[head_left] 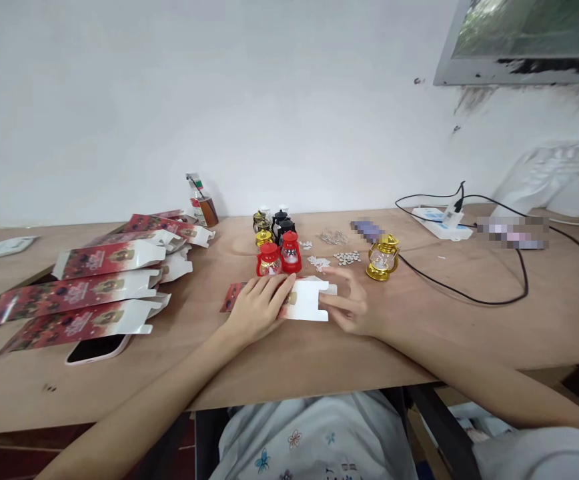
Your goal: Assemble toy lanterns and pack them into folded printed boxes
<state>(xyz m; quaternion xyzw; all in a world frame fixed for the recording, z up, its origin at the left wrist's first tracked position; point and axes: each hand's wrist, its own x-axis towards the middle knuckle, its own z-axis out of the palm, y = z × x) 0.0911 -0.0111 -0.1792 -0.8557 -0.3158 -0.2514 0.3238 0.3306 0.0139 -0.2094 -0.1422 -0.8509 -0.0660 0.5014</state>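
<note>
Wall (269,100): rising behind the gold lantern (383,259).
Counter (444,333): carrying the gold lantern.
Carton pile (77,293): lying well left of the gold lantern.
Left hand (257,308): covering part of the carton (308,301); I cannot tell whether its grip is pinching.
Right hand (352,305): resting at the carton's open end, grip standing spread.
Carton: lying front-left of the gold lantern.
White discs (348,257): lying left of the gold lantern.

No text clear enough to read, pale lettering (89,259) blurred on flat red-and-white cardboard boxes (119,285), small illegible label (196,207) on clear brown-liquid bottle (209,212)
</note>
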